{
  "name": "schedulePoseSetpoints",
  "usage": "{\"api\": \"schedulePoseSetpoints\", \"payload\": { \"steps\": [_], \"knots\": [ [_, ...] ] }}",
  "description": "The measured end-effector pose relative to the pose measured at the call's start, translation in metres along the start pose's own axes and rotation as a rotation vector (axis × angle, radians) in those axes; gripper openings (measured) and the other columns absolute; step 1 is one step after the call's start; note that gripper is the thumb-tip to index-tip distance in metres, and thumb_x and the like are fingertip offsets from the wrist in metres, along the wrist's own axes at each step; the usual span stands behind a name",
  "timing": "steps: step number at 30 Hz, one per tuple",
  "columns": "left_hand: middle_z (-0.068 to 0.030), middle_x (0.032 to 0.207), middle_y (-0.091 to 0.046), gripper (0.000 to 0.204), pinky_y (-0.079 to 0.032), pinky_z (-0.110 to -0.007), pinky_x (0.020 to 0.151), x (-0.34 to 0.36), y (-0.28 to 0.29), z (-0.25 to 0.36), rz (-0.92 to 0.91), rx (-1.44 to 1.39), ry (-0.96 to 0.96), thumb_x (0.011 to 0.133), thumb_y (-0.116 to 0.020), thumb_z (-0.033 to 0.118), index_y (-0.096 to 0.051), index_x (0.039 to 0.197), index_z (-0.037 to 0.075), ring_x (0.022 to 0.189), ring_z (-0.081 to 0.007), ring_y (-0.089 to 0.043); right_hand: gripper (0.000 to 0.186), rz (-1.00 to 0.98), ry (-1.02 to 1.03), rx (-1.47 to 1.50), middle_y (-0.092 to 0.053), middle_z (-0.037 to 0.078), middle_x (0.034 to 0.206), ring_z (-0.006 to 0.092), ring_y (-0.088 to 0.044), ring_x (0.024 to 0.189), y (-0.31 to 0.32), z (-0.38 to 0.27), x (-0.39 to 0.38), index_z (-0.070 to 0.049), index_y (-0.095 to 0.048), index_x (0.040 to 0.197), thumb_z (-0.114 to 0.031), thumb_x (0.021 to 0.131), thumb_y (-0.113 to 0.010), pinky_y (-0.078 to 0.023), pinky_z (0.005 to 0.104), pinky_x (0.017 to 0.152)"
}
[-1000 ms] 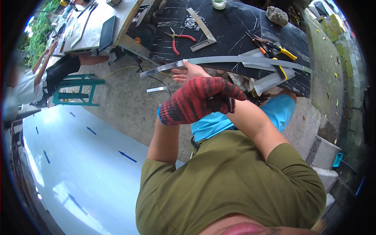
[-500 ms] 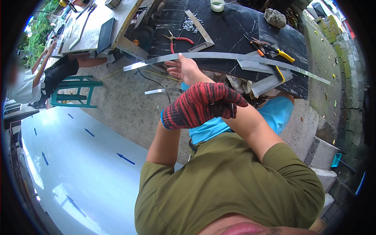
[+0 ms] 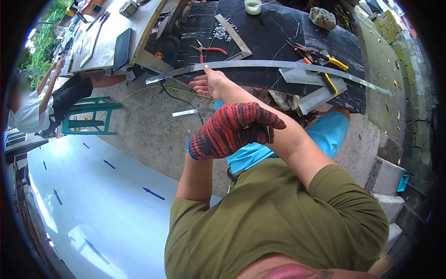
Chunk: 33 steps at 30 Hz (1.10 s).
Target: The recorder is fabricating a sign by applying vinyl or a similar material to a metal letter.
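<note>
My right hand [image 3: 210,83] is bare and palm up, its fingers stretched out. Its thumb tip touches the lower edge of a long, thin sheet-metal strip [image 3: 260,64] that stretches along the front of the black marble-patterned table [image 3: 274,32]. My left hand [image 3: 232,129], in a red and black knit glove, crosses over my right forearm. Its fingers are curled against that arm; whatever they may hold is hidden. Beyond the strip lie red-handled pliers [image 3: 211,49], a metal try square [image 3: 234,37] and yellow-handled snips [image 3: 327,58]. Cut grey metal pieces [image 3: 320,95] lie under the snips.
A large pale sheet with blue arrows [image 3: 107,186] spreads at the left. A green stool [image 3: 90,114] and another person [image 3: 42,107] are beyond it. A short metal strip [image 3: 185,112] shows above the concrete floor. A stone [image 3: 323,18] and a small tub [image 3: 253,6] sit at the table's back.
My right hand has shifted slightly left along the metal strip. The gloved left hand has moved a little left and down, still over the right forearm. The view has also shifted slightly.
</note>
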<state>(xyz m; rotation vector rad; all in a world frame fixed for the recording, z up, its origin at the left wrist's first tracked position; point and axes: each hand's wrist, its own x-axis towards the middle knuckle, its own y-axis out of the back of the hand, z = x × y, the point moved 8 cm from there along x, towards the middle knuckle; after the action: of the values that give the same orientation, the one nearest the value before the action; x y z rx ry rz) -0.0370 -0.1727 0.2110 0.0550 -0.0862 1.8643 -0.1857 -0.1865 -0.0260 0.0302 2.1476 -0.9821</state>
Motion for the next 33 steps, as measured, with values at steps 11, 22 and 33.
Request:
{"api": "schedulePoseSetpoints", "payload": {
  "steps": [11,22,33],
  "knots": [
    [-0.0054,0.097,-0.075,0.037,-0.057,-0.028,0.083,0.015,0.014,0.005,0.212,0.101,-0.087,0.092,-0.071,-0.006,-0.071,0.128,0.004,0.091,-0.0116,-0.070,0.059,-0.236,0.668,-1.040,-0.069,0.022,0.124,0.0346,-0.068,0.114,0.072,0.022,-0.143,0.002,-0.056,0.140,-0.020,0.088,-0.075,-0.056,0.0450,0.097],
    [-0.0120,0.117,-0.076,0.045,-0.057,-0.029,0.090,0.119,-0.050,-0.009,0.143,0.127,-0.183,0.092,-0.065,-0.014,-0.065,0.135,-0.002,0.100,-0.0145,-0.072,0.021,0.319,1.389,-0.943,-0.072,0.023,0.099,0.0473,-0.067,0.097,0.083,-0.012,-0.272,-0.003,-0.073,0.112,-0.010,0.094,-0.064,-0.055,0.0497,0.085],
    [-0.0179,0.119,-0.066,0.070,-0.052,-0.044,0.095,-0.070,0.108,-0.179,1.233,0.826,0.307,0.096,-0.069,0.063,-0.064,0.121,-0.002,0.109,-0.0321,-0.063,0.039,0.497,1.050,-0.318,-0.078,0.013,0.082,0.0169,-0.076,0.072,0.180,-0.078,-0.337,0.001,-0.073,0.090,-0.028,0.110,-0.058,-0.063,0.0314,0.071]
  ]
}}
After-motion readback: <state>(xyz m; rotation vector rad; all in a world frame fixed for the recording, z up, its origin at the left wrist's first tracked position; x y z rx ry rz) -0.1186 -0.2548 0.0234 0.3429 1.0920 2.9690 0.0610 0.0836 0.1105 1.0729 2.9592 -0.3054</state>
